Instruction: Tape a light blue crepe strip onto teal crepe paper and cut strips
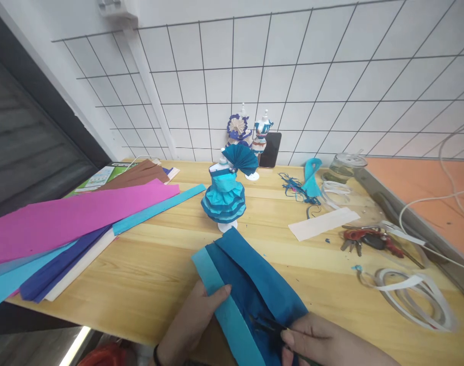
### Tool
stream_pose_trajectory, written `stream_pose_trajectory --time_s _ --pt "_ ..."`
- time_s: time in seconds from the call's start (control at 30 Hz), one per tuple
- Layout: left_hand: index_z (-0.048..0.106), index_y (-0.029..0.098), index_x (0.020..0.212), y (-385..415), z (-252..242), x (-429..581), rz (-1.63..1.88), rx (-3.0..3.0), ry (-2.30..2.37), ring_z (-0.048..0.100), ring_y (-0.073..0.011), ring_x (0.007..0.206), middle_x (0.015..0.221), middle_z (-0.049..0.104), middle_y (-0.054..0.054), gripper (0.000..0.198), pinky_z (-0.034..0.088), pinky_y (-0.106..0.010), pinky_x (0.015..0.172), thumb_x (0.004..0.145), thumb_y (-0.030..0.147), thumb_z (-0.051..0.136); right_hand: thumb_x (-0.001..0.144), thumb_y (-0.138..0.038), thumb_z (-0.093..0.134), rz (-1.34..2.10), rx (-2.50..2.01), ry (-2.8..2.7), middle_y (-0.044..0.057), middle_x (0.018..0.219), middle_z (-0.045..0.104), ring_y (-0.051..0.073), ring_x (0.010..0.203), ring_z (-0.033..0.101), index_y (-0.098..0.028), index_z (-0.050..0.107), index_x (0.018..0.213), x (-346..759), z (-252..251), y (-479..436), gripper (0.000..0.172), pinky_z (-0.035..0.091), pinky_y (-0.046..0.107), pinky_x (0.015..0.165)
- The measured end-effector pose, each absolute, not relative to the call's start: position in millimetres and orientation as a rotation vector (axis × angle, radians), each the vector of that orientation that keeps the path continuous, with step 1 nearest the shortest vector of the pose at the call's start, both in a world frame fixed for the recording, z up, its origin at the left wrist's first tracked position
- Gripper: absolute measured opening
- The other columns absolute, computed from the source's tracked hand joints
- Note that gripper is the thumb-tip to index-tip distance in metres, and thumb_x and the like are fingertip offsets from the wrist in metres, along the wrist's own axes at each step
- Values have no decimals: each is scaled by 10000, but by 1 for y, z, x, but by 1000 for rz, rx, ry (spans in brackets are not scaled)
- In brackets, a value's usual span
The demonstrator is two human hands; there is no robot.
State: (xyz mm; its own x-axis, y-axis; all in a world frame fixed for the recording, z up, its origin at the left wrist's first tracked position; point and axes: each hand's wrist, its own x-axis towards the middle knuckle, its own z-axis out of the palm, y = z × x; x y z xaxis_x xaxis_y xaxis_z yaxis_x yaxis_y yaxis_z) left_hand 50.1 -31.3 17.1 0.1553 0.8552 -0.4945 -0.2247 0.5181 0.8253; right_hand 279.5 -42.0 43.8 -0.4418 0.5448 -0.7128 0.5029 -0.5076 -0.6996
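Blue crepe paper here, its paler strip pinched by the left hand, while the right hand grips a slim black tool over the darker layer!

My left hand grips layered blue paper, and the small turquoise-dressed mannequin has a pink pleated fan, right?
No: the head view shows a dark blue pleated fan, not pink, on the mannequin. Your left hand grips layered blue paper.

Paper, dark blue: long, folded lengthwise, light-blue band along left side; slants from far left to near right, near centre. Scissors, one pair: dark, blurred, blades pointing left over paper.
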Motion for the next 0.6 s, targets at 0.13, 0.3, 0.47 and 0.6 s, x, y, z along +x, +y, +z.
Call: stream_pose_trajectory --time_s 0.13,0.3,0.47,0.6 --pt "649 122 998 -31 14 49 840 734 1132 634 -270 867 936 706 -104 441 468 -391 822 684 431 679 808 -559 483 2225 -1606 -1427 -10 548 564 42 405 397 -134 713 764 274 36 -45 485 274 145 389" --pt "622 151 934 -36 16 33 730 919 1359 638 -227 619 714 699 -61 438 470 -287 548 682 508 642 802 -525 503 2236 -1663 -1262 -27 451 515 32 375 354 -124 707 674 262 30 -45 468 185 153 370" --pt "572 205 827 -47 28 17 655 1269 1980 527 -188 469 488 547 21 298 355 -267 474 699 470 624 766 -518 518 2222 -1670 -1084 -23 411 506 41 338 380 -126 664 572 253 28 -47 461 169 165 339" --pt "616 244 830 -55 30 32 668 1925 1675 560 -194 728 757 611 -19 95 408 -294 663 743 214 592 772 -451 516 2258 -1607 -848 -33 398 462 39 343 359 -133 642 500 249 27 -51 438 190 145 339"
